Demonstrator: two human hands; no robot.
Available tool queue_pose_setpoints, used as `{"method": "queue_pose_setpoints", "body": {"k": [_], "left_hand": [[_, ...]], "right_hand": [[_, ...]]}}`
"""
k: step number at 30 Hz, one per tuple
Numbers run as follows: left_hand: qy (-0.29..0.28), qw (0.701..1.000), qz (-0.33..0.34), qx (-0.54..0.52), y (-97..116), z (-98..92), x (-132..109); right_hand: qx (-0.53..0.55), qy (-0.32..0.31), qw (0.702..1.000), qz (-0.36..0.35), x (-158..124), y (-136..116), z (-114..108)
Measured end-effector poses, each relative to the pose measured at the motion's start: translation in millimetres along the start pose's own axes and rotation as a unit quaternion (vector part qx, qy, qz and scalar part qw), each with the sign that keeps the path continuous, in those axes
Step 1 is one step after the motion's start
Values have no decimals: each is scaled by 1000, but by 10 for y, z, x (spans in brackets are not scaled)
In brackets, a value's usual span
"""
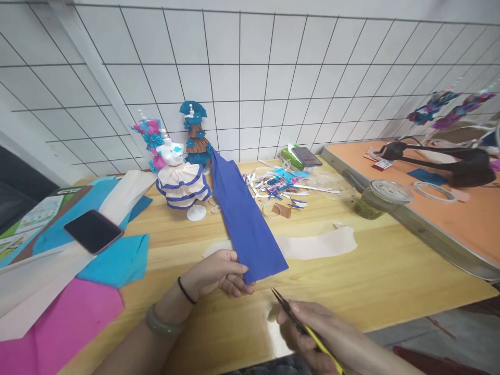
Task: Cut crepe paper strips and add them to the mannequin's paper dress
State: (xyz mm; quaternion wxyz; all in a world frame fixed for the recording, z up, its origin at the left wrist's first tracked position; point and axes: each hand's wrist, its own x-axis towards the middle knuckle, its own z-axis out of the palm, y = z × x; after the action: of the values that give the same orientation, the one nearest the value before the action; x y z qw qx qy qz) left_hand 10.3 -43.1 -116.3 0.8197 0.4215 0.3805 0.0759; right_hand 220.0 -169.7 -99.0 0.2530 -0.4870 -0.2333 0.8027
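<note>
My left hand [222, 273] pinches the near lower-left corner of a long folded strip of blue crepe paper [253, 224]. The strip slants up and away, its far end reaching the dress figures. In my right hand [312, 333] is a pair of scissors [291, 311] with dark pointed blades and yellow handles. Their tips are only slightly parted and lie just below the paper's near edge, apart from it. Behind the blue paper, a cream paper strip [320, 245] lies flat on the wooden table [390, 281], partly covered.
Paper-dressed figures, one with a cream-and-blue skirt [183, 185], stand by the tiled wall. Paper scraps [277, 182], a phone [307, 156] and a lidded tub [380, 199] lie beyond. At left are coloured papers [78, 323] and another phone [92, 230]; a bag [441, 161] is right.
</note>
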Motion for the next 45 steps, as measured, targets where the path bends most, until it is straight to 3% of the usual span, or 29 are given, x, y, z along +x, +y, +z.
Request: {"method": "queue_pose_setpoints", "body": {"k": [3, 5, 11, 18, 28, 36, 45], "left_hand": [[-7, 1000, -16, 17, 3, 0, 1], [-13, 999, -35, 28, 14, 5, -10], [-46, 996, -59, 48, 44, 7, -36], [-88, 993, -49, 60, 25, -54, -20], [-105, 991, -39, 79, 41, -63, -25], [-81, 992, -41, 92, 64, -49, -45], [-96, 991, -47, 84, 50, -65, -27]], "right_hand": [[107, 1, 991, 84, 46, 41, 112], [152, -1, 984, 92, 87, 26, 155], [151, -32, 987, 51, 207, 89, 259], [130, -25, 991, -3, 309, 122, 376], [102, 2, 992, -69, 412, 133, 457], [97, -4, 993, -66, 410, 113, 492], [103, -5, 992, -78, 454, 131, 530]]}}
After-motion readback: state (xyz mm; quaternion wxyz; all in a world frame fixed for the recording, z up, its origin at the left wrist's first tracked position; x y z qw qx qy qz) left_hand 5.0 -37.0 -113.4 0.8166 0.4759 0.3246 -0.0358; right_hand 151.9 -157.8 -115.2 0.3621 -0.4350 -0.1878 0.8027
